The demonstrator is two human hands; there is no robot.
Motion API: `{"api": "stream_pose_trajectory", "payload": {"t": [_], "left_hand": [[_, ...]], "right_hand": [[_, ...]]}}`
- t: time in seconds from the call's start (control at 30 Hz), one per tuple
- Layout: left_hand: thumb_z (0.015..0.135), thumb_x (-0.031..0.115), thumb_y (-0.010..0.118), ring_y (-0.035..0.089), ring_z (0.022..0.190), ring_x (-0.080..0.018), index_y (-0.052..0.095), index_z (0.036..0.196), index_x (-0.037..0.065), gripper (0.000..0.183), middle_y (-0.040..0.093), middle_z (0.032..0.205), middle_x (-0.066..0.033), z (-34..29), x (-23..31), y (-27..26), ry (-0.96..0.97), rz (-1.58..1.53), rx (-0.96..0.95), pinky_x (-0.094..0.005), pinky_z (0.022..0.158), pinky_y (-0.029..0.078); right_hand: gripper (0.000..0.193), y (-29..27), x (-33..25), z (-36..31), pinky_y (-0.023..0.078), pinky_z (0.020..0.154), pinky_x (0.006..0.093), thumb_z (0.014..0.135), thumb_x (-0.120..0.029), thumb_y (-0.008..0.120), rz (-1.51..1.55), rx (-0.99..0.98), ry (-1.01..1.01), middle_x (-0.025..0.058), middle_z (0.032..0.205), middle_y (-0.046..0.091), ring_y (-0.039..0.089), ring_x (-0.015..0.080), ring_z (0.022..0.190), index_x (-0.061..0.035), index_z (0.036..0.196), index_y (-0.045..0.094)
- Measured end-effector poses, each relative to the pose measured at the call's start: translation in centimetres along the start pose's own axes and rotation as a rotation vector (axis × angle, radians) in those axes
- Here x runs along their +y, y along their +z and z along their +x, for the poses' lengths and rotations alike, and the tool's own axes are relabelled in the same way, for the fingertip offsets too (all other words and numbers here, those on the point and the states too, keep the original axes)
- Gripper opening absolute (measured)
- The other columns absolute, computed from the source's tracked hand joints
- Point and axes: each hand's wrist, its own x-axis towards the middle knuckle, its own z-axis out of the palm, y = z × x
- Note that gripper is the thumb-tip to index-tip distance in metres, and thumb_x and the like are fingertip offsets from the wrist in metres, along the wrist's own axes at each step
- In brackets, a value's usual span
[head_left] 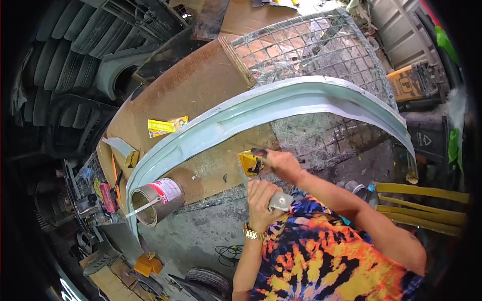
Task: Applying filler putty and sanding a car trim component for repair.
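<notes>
My right hand [284, 164] is closed around a dark-handled tool [259, 152], whose working end I cannot make out. Just below that handle is a yellow scraper [250, 162] with dark smears; its greyish blade reaches down toward my left fingers. My left hand [261, 196], with a gold watch at the wrist, is curled near my shirt. A flat grey piece [281, 201] with a small round hole sticks out of it, by the thumb. Beyond both hands arches a long pale blue-green car bumper part [241, 111], lying across the bench.
An open metal can [165, 196] lies tilted at the bumper part's left end. Yellow packets [167, 126] and another scraper [128, 153] rest on the brown board [186, 95]. A wire grid [321, 45] forms the bench's far right. Yellow bars [422, 205] stand at right; a tyre [208, 278] lies below.
</notes>
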Motion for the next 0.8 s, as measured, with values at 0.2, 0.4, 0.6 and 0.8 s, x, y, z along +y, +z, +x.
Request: {"api": "stream_pose_trajectory", "payload": {"t": [0.2,0.4,0.6,0.8], "left_hand": [[0.066,0.01,0.071,0.051,0.069,-0.0311,0.06,0.079,0.002,0.019,0.052,0.073,-0.0103,2.9,-4.6,-0.1,0.103,0.079,0.072,-0.0423,0.076,0.042],[0.067,0.012,0.07,0.051,0.07,-0.0316,0.059,0.079,0.003,0.019,0.052,0.073,-0.0103,4.0,-4.6,-0.7,0.11,0.057,0.031,-0.0421,0.071,0.039],[0.065,0.013,0.069,0.051,0.07,-0.0319,0.058,0.078,0.004,0.019,0.053,0.073,-0.0102,3.2,-4.7,-1.0,0.097,0.085,0.082,-0.0415,0.07,0.039],[0.067,0.015,0.071,0.054,0.073,-0.0328,0.059,0.078,0.004,0.02,0.054,0.074,-0.0102,2.6,-4.5,-1.5,0.129,0.046,-0.018,-0.0424,0.071,0.04]], "right_hand": [[0.022,-4.5,0.2,8.8,0.053,0.063,0.045,0.092,-0.023,0.058,0.142,0.341,0.116,0.0163,0.071,0.063,0.064,0.0357,0.067,-0.0012,0.094,0.062],[0.025,0.8,2.3,7.4,0.053,0.06,0.0446,0.088,-0.018,0.059,-0.021,0.172,0.073,0.0177,0.078,0.063,0.065,0.0354,0.068,-0.002,0.106,0.053],[0.027,-6.0,-1.5,9.6,0.048,0.05,0.0449,0.092,-0.021,0.055,0.216,0.439,0.011,0.0182,0.069,0.061,0.06,0.0381,0.059,-0.0012,0.11,0.051],[0.033,3.1,0.7,6.2,0.049,0.058,0.0491,0.093,-0.024,0.053,0.083,0.043,0.126,0.0207,0.077,0.063,0.063,0.0397,0.069,-0.0006,0.115,0.048]]}}
